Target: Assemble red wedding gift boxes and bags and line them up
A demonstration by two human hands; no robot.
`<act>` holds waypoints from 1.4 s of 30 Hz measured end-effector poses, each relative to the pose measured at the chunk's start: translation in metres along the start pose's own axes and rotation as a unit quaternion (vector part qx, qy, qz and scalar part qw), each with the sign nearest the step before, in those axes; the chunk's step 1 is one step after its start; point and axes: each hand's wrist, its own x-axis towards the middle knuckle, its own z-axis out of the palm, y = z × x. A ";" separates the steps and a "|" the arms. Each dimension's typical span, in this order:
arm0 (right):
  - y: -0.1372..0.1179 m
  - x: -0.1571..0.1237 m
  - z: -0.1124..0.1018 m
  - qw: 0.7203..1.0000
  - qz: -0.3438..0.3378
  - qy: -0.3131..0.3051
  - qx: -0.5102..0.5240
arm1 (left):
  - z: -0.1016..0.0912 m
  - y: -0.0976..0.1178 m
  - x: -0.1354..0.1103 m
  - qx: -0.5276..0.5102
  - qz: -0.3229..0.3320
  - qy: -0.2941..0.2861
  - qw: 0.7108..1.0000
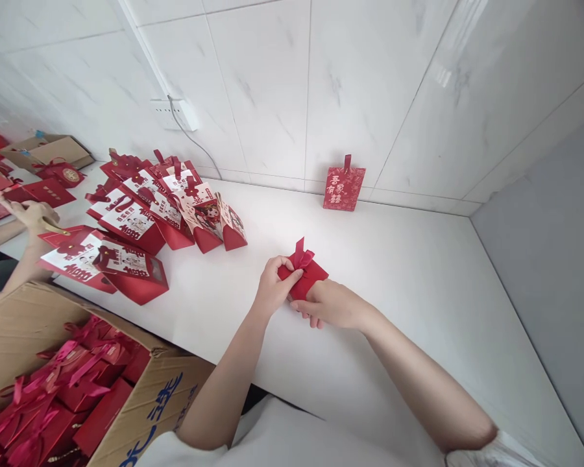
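Observation:
A small red gift box (pixel 316 272) with a red ribbon bow (pixel 302 258) at its top is between my two hands, just over the white table. My left hand (pixel 278 282) pinches it near the bow, thumb on top. Around its lower right side my right hand (pixel 328 305) is wrapped, the fingers curling underneath. The underside of the box is hidden by my hands. Beyond them, a patterned red box (pixel 344 188) with a ribbon loop leans upright by the wall.
Several red and white gift boxes (pixel 141 227) stand at left on the white table (pixel 418 285). A cardboard carton (pixel 175 389) full of ribboned red boxes is at lower left. Another person's hand (pixel 34 214) is at the far left, near an open small carton (pixel 53 152). A cable (pixel 194 139) hangs down the wall.

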 end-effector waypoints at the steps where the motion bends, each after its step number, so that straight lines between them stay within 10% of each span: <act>1: 0.001 0.002 0.002 1.000 -0.001 -0.003 0.009 | 0.000 -0.002 0.000 -0.017 -0.007 0.002 1.000; 17: 0.012 0.007 -0.012 0.990 -0.121 -0.069 -0.037 | -0.002 -0.011 0.008 -0.084 -0.004 -0.030 0.996; 23: 0.005 -0.014 -0.037 0.993 -0.084 -0.084 0.022 | -0.006 -0.007 0.025 -0.112 0.010 -0.156 0.981; 27: 0.014 -0.031 -0.066 0.996 -0.079 0.034 0.033 | -0.014 0.004 0.039 -0.112 -0.019 -0.267 0.957; 34: 0.030 -0.017 -0.073 0.938 -0.119 0.325 -0.003 | -0.023 0.025 0.030 0.014 0.052 -0.092 0.994; 42: 0.030 0.027 -0.035 0.904 -0.232 0.358 -0.005 | -0.001 0.017 0.002 0.164 0.139 -0.065 0.974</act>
